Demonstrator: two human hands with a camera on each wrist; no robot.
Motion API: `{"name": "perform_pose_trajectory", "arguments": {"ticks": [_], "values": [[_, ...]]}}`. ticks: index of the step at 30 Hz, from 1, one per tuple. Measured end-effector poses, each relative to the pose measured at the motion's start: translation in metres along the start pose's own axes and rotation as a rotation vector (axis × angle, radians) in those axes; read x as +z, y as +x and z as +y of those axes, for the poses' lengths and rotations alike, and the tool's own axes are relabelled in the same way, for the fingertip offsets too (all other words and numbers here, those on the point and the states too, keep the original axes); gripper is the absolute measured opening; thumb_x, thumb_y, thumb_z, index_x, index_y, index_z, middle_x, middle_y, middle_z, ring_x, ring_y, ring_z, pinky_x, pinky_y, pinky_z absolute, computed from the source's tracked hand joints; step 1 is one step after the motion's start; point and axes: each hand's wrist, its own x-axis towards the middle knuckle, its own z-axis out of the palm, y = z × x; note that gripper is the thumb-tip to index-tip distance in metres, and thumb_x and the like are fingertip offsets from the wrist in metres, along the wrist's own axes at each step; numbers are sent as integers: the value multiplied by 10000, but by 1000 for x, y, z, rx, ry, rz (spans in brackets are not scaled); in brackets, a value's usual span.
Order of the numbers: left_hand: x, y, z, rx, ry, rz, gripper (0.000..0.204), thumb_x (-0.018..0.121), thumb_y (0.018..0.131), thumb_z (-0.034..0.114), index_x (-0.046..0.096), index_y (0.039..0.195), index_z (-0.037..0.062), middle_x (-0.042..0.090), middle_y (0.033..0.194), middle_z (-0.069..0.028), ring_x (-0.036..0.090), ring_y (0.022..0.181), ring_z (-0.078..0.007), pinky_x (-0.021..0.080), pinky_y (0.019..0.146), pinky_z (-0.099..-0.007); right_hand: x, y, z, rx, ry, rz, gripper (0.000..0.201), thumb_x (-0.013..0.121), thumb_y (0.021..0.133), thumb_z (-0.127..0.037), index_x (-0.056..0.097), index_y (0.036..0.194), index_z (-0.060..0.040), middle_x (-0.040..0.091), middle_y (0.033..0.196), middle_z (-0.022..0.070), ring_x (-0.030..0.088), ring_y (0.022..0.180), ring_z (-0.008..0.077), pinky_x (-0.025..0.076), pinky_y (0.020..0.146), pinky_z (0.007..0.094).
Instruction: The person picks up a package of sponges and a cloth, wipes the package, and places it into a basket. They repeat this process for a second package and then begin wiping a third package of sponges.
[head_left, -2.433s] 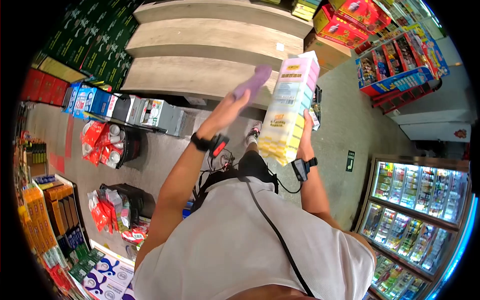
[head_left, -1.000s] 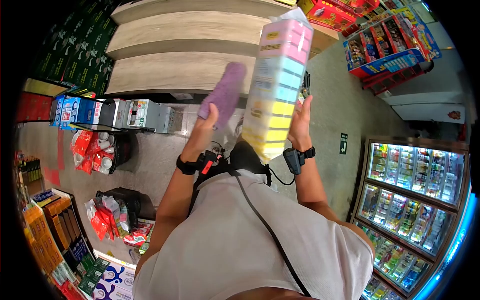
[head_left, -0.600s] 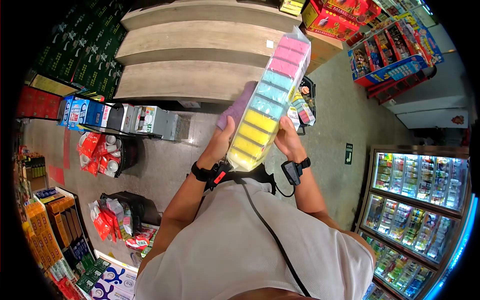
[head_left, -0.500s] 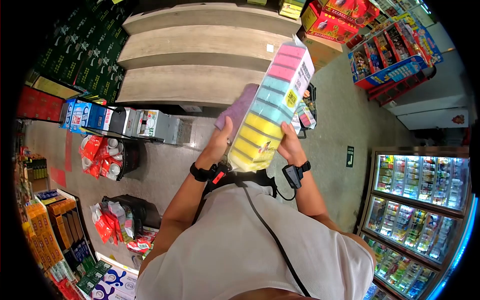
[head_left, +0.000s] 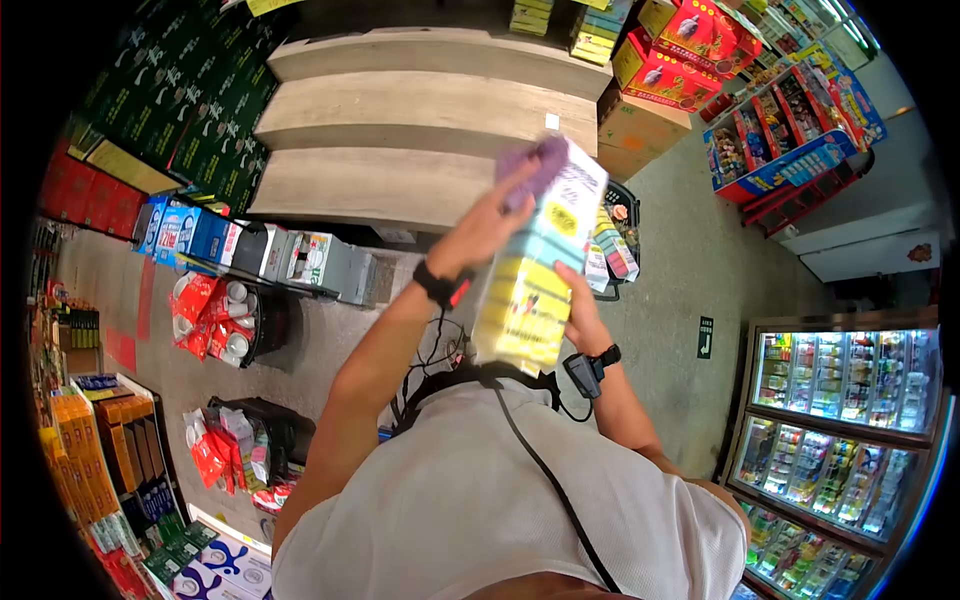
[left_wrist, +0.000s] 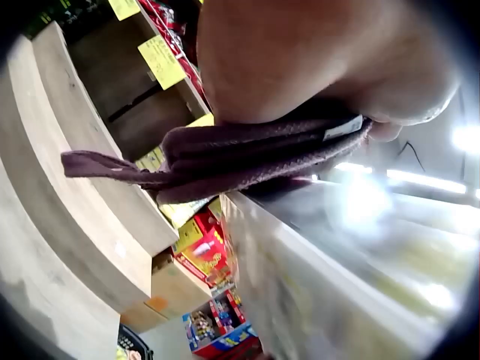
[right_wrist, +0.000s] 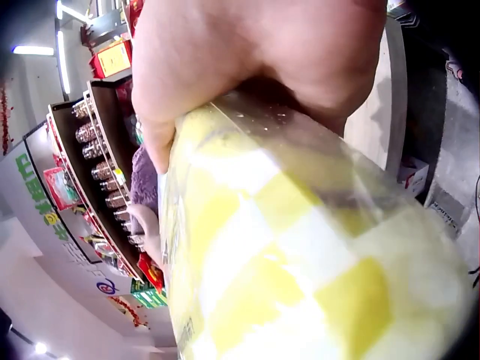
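Observation:
A long clear-wrapped pack of pink, blue and yellow sponges (head_left: 530,290) stands tilted in front of the person, its printed side showing. My right hand (head_left: 583,310) grips its lower right side; the right wrist view shows that hand around the yellow-checked wrap (right_wrist: 285,255). My left hand (head_left: 478,232) holds a folded purple cloth (head_left: 535,170) against the upper part of the pack, blurred in the head view. Seen from the left wrist, the cloth (left_wrist: 247,161) lies folded under the left hand (left_wrist: 300,60), beside the wrapped pack (left_wrist: 300,277).
Wooden stepped shelves (head_left: 350,185) rise ahead. To the right of the pack a black basket (head_left: 628,225) on the floor holds more sponge packs. Red boxes (head_left: 665,75) sit on a carton at the upper right, and glass-door fridges (head_left: 840,380) stand at the right.
My left hand and the purple cloth have moved up and right, from beside the pack onto its upper part. The pack has turned, showing more of its white printed side.

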Motion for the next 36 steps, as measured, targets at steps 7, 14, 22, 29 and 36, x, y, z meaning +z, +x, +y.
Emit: {"name": "perform_pose_trajectory", "arguments": {"ticks": [7,14,22,29,36], "values": [[34,-99,3,-246,-374,-441,553,424,1014,341,371,1422,-28,431,1451,-150,387,1350,-236,270,1131,-344,-92,27,-67,-174,198,122,424,609,910,-226,483,1239,9,651,1082,151,680,899,238,571,807,363],[20,-119,-37,-383,-880,11,561,372,1037,382,367,1415,-33,466,1401,-111,443,1286,-198,315,1104,-338,-77,22,-74,-477,-295,250,521,699,842,-129,422,1264,2,594,1167,128,606,1022,191,496,887,320],[2,-65,-1,-171,-565,368,586,399,1031,396,359,1418,-42,450,1413,-122,430,1288,-186,319,1084,-311,-12,7,-47,-567,-718,188,625,786,762,-177,408,1221,17,587,1109,144,592,1025,203,482,891,334],[-10,-40,55,14,-342,530,533,412,1034,353,420,1372,-59,507,1343,-111,471,1207,-150,367,1035,-300,-4,5,-29,-720,-1135,169,708,822,699,-216,428,1230,35,575,1091,169,571,1005,266,455,894,374],[-16,-26,55,176,322,575,556,547,952,327,478,1316,-87,467,1378,-286,418,1335,-353,320,1089,-363,-5,-2,-31,-759,-1339,99,737,829,673,-214,443,1256,20,580,1106,195,586,1020,338,460,895,399]]}}
